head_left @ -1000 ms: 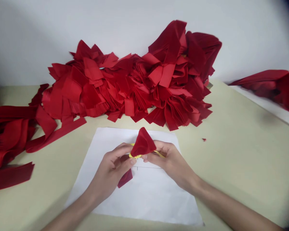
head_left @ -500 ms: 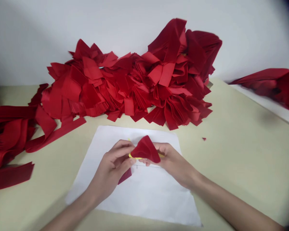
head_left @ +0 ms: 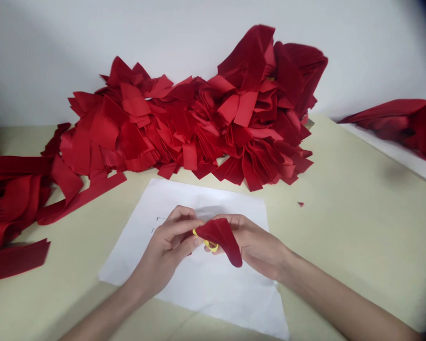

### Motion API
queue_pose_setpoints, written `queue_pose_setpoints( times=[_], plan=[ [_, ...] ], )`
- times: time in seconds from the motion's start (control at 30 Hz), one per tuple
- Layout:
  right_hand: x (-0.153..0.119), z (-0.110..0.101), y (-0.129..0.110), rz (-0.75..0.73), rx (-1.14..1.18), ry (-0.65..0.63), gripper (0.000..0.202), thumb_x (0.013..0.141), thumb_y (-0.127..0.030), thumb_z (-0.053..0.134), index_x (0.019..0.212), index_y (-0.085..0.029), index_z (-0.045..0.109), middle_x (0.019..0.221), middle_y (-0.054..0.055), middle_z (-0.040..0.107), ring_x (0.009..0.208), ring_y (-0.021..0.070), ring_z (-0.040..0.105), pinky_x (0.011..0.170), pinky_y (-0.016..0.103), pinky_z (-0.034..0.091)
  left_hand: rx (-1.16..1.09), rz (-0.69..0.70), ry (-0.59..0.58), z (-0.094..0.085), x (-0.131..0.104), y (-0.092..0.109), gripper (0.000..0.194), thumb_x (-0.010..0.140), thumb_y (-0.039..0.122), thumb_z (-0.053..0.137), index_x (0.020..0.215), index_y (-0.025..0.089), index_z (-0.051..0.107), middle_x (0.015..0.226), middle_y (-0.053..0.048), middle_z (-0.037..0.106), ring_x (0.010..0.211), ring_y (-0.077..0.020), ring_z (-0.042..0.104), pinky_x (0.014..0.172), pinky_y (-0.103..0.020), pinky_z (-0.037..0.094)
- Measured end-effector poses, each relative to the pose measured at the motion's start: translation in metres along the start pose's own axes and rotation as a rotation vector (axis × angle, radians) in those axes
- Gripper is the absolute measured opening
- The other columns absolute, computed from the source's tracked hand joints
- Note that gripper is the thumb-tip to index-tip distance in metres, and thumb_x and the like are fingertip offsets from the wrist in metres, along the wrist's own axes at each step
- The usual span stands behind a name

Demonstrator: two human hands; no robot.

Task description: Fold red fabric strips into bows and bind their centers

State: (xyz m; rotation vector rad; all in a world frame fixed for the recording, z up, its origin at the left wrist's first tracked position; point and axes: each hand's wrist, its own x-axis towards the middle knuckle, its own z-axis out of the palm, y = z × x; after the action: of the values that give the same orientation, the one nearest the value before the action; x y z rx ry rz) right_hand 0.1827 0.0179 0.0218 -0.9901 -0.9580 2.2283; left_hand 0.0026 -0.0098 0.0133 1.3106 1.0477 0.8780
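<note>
Low over the white paper, a folded piece of red velvet ribbon (head_left: 225, 237) is between my two hands, its loose end hanging to the right. My left hand (head_left: 173, 237) is closed, thumb and index finger pinching the ribbon's left end together with a thin yellow strip (head_left: 212, 246). That strip bends into a small loop under the ribbon. From the right, my right hand (head_left: 253, 244) closes round the same ribbon and strip; the ribbon covers most of its fingers. I cannot make out what the yellow strip is made of.
A large heap of cut red ribbon pieces (head_left: 184, 123) lies along the wall. More ribbon (head_left: 14, 199) spreads at the left. At the right, red material (head_left: 404, 121) rests on a white board (head_left: 394, 154). The paper (head_left: 230, 293) bears small drawn marks. A tiny red scrap (head_left: 300, 204) lies on the table.
The red ribbon has tipped over, its free end now pointing down to the right. The yellow strip has curled into a loop. The paper has turned slightly beneath my hands.
</note>
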Motion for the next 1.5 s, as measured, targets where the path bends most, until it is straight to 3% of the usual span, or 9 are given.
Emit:
queue_pose_setpoints(
  times=[0.17, 0.27, 0.5, 0.63, 0.87, 1.07, 1.2, 1.37, 1.5],
  plan=[
    [-0.001, 0.000, 0.002, -0.050, -0.097, 0.040, 0.017, 0.072, -0.027, 0.068, 0.082, -0.016, 0.061, 0.077, 0.000, 0.062, 0.064, 0.0106, 0.060, 0.059, 0.025, 0.047, -0.025, -0.026, 0.004, -0.001, -0.001, 0.000, 0.019, 0.085, 0.023, 0.053, 0.094, 0.027, 0.069, 0.094, -0.003, 0.040, 0.079, -0.0150, 0.048, 0.060, -0.025, 0.041],
    [0.000, 0.000, 0.002, -0.081, -0.206, 0.039, 0.020, 0.076, -0.033, 0.065, 0.083, -0.016, 0.059, 0.069, -0.002, 0.058, 0.051, 0.0078, 0.052, 0.045, 0.022, 0.039, -0.011, -0.030, 0.029, -0.001, -0.002, -0.002, 0.019, 0.085, 0.023, 0.054, 0.097, 0.027, 0.069, 0.093, -0.002, 0.041, 0.079, -0.0138, 0.047, 0.061, -0.024, 0.041],
    [0.000, -0.002, -0.001, -0.137, -0.239, -0.038, 0.018, 0.076, -0.029, 0.066, 0.085, -0.014, 0.062, 0.072, -0.002, 0.054, 0.060, 0.0059, 0.046, 0.057, 0.022, 0.037, -0.030, 0.052, 0.089, -0.005, 0.002, -0.005, 0.022, 0.087, 0.022, 0.053, 0.103, 0.028, 0.068, 0.100, -0.002, 0.049, 0.095, -0.0151, 0.049, 0.081, -0.025, 0.041],
    [-0.003, 0.001, -0.001, -0.119, -0.382, 0.003, 0.015, 0.073, -0.025, 0.069, 0.079, -0.015, 0.060, 0.072, -0.003, 0.054, 0.063, 0.0062, 0.046, 0.057, 0.021, 0.036, 0.011, 0.076, 0.119, -0.004, 0.000, -0.001, 0.021, 0.087, 0.021, 0.054, 0.100, 0.028, 0.069, 0.097, -0.002, 0.049, 0.090, -0.0148, 0.049, 0.072, -0.023, 0.042],
    [-0.009, 0.010, 0.000, -0.201, -0.578, 0.066, 0.017, 0.087, -0.029, 0.051, 0.074, -0.019, 0.047, 0.058, -0.005, 0.050, 0.052, 0.0069, 0.044, 0.050, 0.021, 0.037, 0.016, 0.088, 0.104, 0.000, -0.007, 0.008, 0.021, 0.086, 0.022, 0.055, 0.099, 0.029, 0.069, 0.096, -0.004, 0.048, 0.085, -0.0171, 0.050, 0.064, -0.025, 0.042],
    [-0.008, 0.008, 0.006, -0.222, -0.608, 0.165, 0.013, 0.088, -0.031, 0.047, 0.091, -0.020, 0.051, 0.056, -0.004, 0.058, 0.047, 0.0091, 0.049, 0.045, 0.022, 0.040, -0.016, 0.041, 0.077, 0.001, -0.005, 0.007, 0.019, 0.086, 0.023, 0.055, 0.097, 0.026, 0.070, 0.096, -0.005, 0.050, 0.092, -0.0198, 0.050, 0.068, -0.027, 0.043],
    [-0.005, 0.006, 0.009, -0.280, -0.548, 0.141, 0.022, 0.088, -0.033, 0.049, 0.087, -0.017, 0.063, 0.069, 0.002, 0.064, 0.064, 0.0125, 0.060, 0.053, 0.024, 0.049, -0.097, -0.002, 0.061, 0.001, -0.004, 0.005, 0.019, 0.086, 0.024, 0.055, 0.099, 0.024, 0.069, 0.097, -0.005, 0.052, 0.087, -0.0180, 0.051, 0.074, -0.028, 0.043],
    [-0.003, 0.004, 0.006, -0.319, -0.500, 0.153, 0.016, 0.081, -0.029, 0.060, 0.088, -0.022, 0.072, 0.087, 0.003, 0.067, 0.073, 0.0130, 0.057, 0.063, 0.027, 0.051, -0.210, -0.068, 0.031, 0.000, -0.006, 0.004, 0.022, 0.088, 0.025, 0.054, 0.105, 0.021, 0.066, 0.112, -0.007, 0.054, 0.085, -0.0166, 0.050, 0.081, -0.032, 0.041],
    [-0.004, 0.004, -0.001, -0.293, -0.433, 0.110, 0.016, 0.076, -0.028, 0.066, 0.089, -0.022, 0.073, 0.083, 0.001, 0.066, 0.075, 0.0131, 0.057, 0.073, 0.030, 0.049, -0.214, -0.059, 0.032, 0.000, -0.005, 0.003, 0.022, 0.088, 0.024, 0.054, 0.105, 0.022, 0.067, 0.112, -0.006, 0.054, 0.094, -0.0187, 0.050, 0.084, -0.032, 0.040]
  ],
)
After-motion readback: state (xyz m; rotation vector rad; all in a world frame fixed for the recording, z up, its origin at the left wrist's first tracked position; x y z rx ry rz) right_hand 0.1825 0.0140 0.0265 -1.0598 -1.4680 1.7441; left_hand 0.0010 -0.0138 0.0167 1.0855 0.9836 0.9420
